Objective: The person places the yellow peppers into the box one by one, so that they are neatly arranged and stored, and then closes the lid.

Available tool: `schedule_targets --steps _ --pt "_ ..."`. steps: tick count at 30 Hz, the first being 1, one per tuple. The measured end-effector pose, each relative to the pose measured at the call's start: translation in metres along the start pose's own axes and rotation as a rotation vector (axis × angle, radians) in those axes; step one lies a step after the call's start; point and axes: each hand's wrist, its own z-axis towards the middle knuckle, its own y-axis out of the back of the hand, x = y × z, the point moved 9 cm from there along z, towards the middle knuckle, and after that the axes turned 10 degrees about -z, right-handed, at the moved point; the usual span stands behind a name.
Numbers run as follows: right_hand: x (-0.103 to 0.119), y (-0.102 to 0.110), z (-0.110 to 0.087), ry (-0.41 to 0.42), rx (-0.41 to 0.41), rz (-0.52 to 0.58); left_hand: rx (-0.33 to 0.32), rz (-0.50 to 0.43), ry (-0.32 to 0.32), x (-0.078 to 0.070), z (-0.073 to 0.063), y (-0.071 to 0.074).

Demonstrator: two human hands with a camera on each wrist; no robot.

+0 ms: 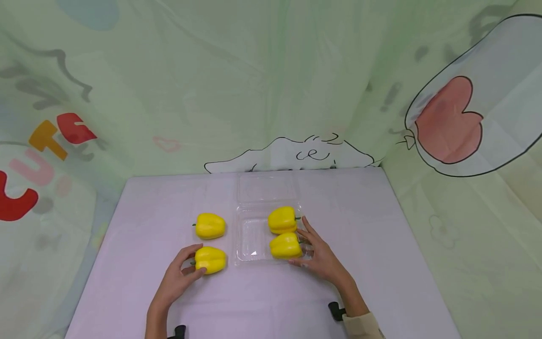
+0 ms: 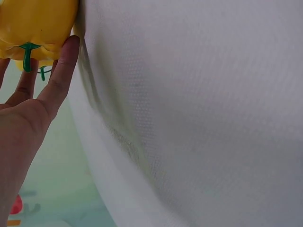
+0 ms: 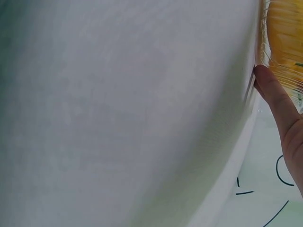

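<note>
Head view, nearest first: a beige fabric sleeve (image 1: 362, 326) leads to the right hand (image 1: 319, 256), its fingers loosely spread against the right side of a clear, ribbed plastic box (image 1: 253, 238). The left hand (image 1: 179, 275) curls thumb and fingers round the stem end of a glossy, blocky yellow pepper (image 1: 211, 260), left of the box on white textured cloth (image 1: 254, 301). Two similar peppers (image 1: 285, 246) lie side by side in the box's right half. A fourth pepper (image 1: 210, 226) lies beyond the held one; farther back, the box's transparent lid (image 1: 267, 188) lies open.
</note>
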Motion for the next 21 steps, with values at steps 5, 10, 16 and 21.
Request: schedule_targets --steps 5,10,16,21 --pt "-0.0002 -0.0002 -0.0001 0.007 -0.001 0.005 -0.006 -0.010 0.010 -0.0020 -0.0012 0.0003" --pt "-0.0001 -0.0006 0.0000 0.004 -0.002 0.002 -0.009 -0.007 0.022 -0.0014 -0.0017 0.0000" --pt "-0.0004 0.0002 -0.0003 0.001 -0.007 -0.005 -0.009 -0.003 0.031 0.0004 -0.0020 -0.0003" --pt "0.0004 0.0010 -0.0012 0.006 -0.005 -0.007 -0.007 0.013 0.028 -0.0026 -0.0046 0.0029"
